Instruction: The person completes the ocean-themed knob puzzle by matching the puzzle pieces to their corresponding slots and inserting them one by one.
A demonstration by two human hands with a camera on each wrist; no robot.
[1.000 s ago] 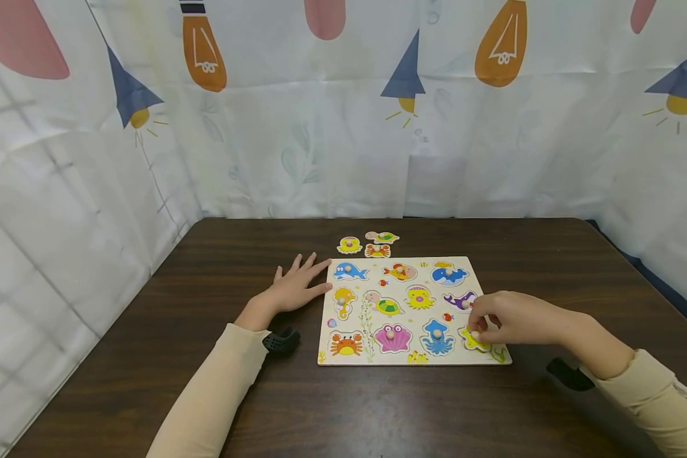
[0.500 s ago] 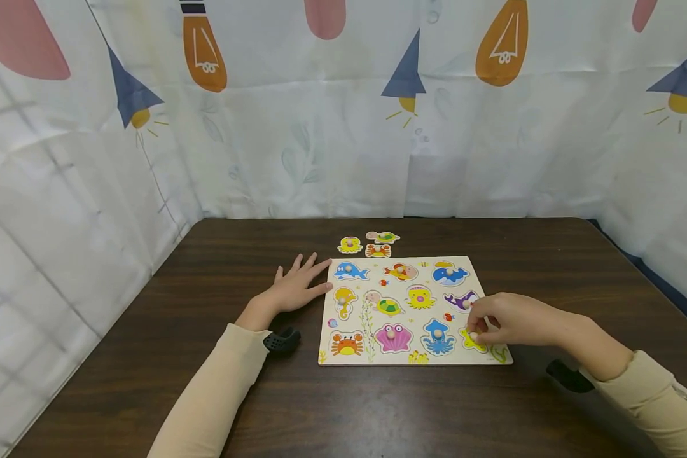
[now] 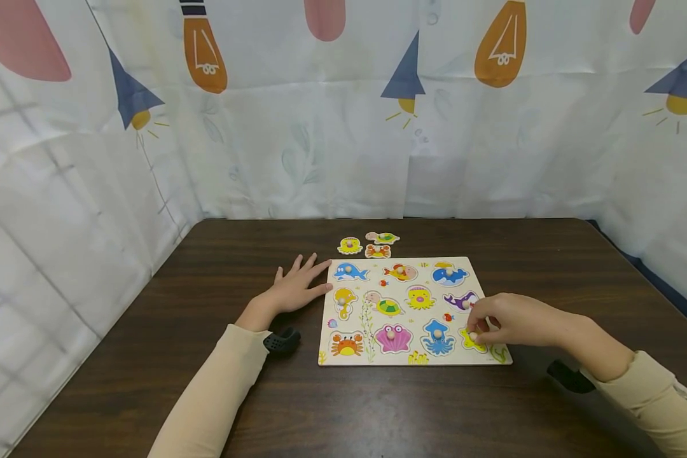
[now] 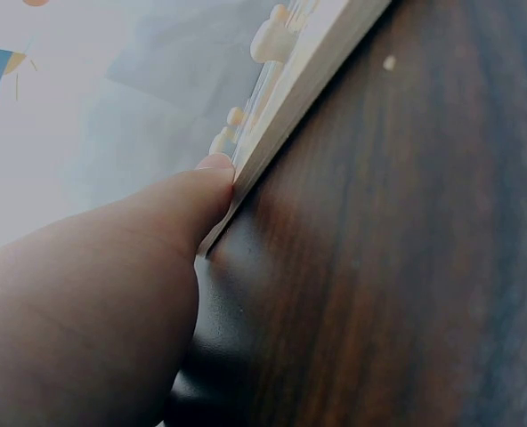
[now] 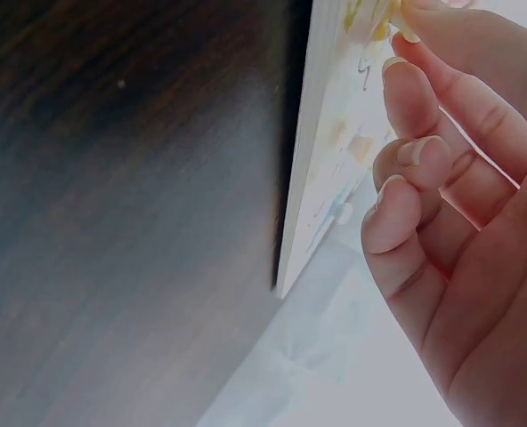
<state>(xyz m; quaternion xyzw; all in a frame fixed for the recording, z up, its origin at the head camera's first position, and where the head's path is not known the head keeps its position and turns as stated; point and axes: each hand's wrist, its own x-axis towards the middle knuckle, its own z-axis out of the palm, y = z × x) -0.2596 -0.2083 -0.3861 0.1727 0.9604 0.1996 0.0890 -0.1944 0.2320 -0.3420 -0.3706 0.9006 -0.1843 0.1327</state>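
Observation:
A pale wooden peg puzzle board (image 3: 412, 323) with sea animal pictures lies flat on the table. At its lower right corner my right hand (image 3: 515, 320) pinches the knob of a yellow starfish piece (image 3: 474, 343) between thumb and finger; the fingers partly cover it. The right wrist view has the other fingers curled in beside the board. My left hand (image 3: 294, 289), fingers spread, rests on the table and touches the board's left edge with thumb and forefinger. In the left wrist view the thumb (image 4: 201, 191) presses against that edge.
Behind the board lie three loose knobbed pieces: a yellow octopus (image 3: 350, 246), a turtle (image 3: 383, 238) and a crab (image 3: 378, 251). Several knobbed pieces sit in the board, among them a pink shell (image 3: 393, 338) and a blue squid (image 3: 437, 338). A patterned curtain (image 3: 343, 146) hangs behind the dark table (image 3: 378, 413).
The starfish piece has shifted very slightly at the lower right corner under my right hand, which keeps its pinch on the knob. My left hand stays where it was.

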